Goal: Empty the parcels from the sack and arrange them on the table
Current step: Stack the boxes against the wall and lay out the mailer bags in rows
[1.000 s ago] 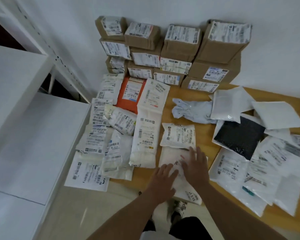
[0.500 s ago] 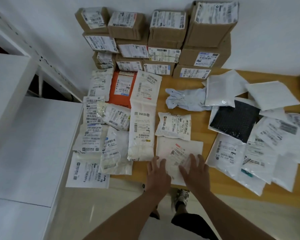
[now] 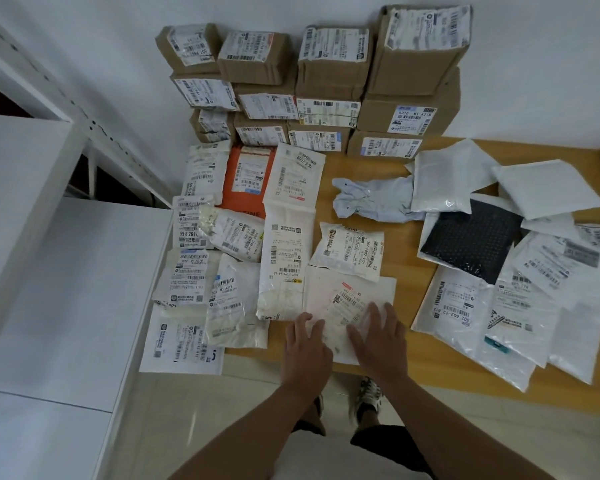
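White plastic mailer [image 3: 350, 299] lies flat at the near edge of the wooden table [image 3: 402, 271], label up, just below a smaller labelled pouch [image 3: 349, 251]. Left hand [image 3: 307, 348] and right hand [image 3: 378, 336] press on it, fingers straight and spread, probably to flatten and square it into the row. Cardboard boxes [image 3: 333, 84] stand stacked against the wall; unsorted mailers [image 3: 520, 289] overlap well to the right. No sack is visible.

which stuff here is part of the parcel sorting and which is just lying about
Part of the job:
flat white parcel under left hand and right hand
orange parcel
black mailer
stacked boxes
wooden table

Just there:
white shelving
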Tool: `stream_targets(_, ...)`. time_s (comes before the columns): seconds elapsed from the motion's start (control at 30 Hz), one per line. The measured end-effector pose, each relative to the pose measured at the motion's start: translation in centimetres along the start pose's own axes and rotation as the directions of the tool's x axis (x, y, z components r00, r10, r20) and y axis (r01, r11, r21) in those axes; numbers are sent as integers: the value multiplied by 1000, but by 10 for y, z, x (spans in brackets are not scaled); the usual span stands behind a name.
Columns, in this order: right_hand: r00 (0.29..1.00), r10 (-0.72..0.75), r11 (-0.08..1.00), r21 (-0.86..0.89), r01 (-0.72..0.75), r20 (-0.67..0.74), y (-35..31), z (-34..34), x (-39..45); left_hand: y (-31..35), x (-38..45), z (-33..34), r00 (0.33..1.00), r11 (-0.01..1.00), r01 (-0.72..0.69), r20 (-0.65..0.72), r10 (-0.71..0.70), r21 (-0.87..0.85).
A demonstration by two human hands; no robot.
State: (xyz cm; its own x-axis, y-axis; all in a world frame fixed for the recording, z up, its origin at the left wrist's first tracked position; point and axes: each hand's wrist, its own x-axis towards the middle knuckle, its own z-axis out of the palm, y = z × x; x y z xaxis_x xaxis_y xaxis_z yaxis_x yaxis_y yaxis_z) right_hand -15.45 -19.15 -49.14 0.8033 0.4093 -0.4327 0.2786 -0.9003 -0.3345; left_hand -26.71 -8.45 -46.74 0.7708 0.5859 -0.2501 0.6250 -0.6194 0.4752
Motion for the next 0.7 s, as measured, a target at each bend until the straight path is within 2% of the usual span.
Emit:
stream_targets(0.17, 1000, 7, 1000, -4, -7, -9, -2, 2, -2, -3, -1, 2, 999, 999, 35, -1, -35, 40)
stream_targets(0.3, 997, 78, 997, 4, -78, -9, 6, -1, -2, -2, 2, 5, 999, 999, -23, 34, 22, 28)
stream_targets(0.5, 994, 97, 995, -5, -97, -57, 21, -3, -2, 7, 3, 8, 985, 997, -61, 165, 51, 56)
stream_targets(0.7, 998, 57, 995, -81, -56, 10, 11, -4, -3, -5, 14, -9, 1000, 992, -15, -24, 18, 122)
